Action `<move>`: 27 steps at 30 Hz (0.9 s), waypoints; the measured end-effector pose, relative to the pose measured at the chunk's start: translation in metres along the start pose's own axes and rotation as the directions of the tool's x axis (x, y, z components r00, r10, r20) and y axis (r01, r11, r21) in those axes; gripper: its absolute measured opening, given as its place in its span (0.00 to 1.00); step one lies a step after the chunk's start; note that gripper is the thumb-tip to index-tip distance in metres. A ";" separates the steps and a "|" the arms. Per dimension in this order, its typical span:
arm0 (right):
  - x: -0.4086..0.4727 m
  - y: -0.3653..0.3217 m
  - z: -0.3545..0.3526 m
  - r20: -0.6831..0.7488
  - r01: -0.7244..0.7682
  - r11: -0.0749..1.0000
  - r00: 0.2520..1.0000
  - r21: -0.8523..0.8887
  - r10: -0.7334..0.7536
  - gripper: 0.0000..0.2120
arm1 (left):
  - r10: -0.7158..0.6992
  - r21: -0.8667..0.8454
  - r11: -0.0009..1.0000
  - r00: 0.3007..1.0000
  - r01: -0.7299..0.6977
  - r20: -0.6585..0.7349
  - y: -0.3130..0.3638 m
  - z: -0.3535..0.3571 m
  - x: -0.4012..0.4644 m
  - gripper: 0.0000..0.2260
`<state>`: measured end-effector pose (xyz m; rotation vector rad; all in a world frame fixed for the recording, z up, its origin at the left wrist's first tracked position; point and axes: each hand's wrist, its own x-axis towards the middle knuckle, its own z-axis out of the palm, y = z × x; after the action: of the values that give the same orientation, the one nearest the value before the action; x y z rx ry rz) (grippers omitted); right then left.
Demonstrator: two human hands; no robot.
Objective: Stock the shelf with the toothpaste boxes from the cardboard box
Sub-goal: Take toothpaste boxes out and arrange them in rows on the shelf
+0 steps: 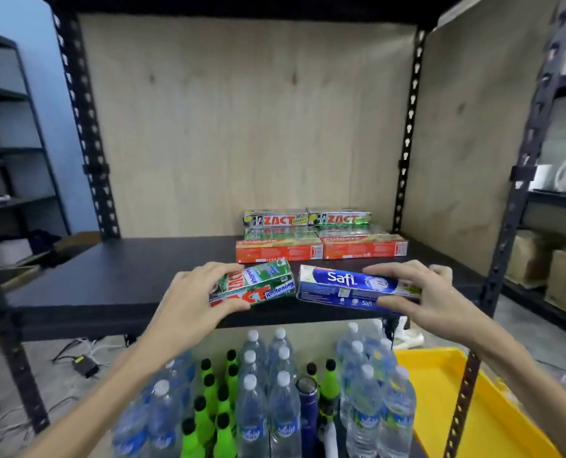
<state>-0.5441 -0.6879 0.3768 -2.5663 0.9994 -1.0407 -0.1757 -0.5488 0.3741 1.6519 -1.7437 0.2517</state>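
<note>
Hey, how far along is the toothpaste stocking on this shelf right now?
Done: Zact boxes and orange Colgate boxes already sit at the back of the black shelf. In hand: the left hand holds green Zact Whitening boxes, and the right hand holds a blue Safi box, both at the front edge. Left: placing these; the cardboard box is out of view, so the remainder is unknown.

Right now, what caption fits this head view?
Left hand holds Zact boxes, right hand a Safi box, at the shelf front.
</note>
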 end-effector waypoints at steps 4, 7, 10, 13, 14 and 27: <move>0.048 0.030 -0.008 0.023 -0.001 0.992 1.000 -0.126 0.004 0.17 | 0.030 0.165 0.986 0.998 -0.038 0.050 0.000 0.017 0.053 0.29; 0.073 0.056 -0.002 0.094 -0.047 0.987 0.994 -0.157 0.063 0.17 | 0.000 0.196 0.980 0.997 -0.015 0.077 -0.003 0.043 0.079 0.25; 0.088 0.080 0.007 0.126 -0.064 0.988 0.989 -0.144 0.082 0.17 | -0.023 0.182 0.983 0.996 0.007 0.087 -0.009 0.069 0.095 0.24; 0.100 0.101 0.013 0.123 -0.069 0.989 0.989 -0.131 0.085 0.18 | -0.001 0.177 0.984 0.998 -0.011 0.071 -0.015 0.090 0.107 0.24; 0.104 0.107 0.016 0.116 -0.071 0.990 0.990 -0.121 0.085 0.19 | 0.008 0.181 0.983 0.997 -0.020 0.071 -0.017 0.096 0.111 0.25; 0.129 0.134 0.034 0.024 -0.033 0.982 0.999 -0.183 0.038 0.21 | 0.092 0.259 0.959 0.990 -0.118 0.111 -0.040 0.107 0.140 0.30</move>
<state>-0.5228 -0.8757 0.3666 -2.6872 1.1810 -0.9421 -0.1664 -0.7289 0.3679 1.7865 -1.9427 0.4799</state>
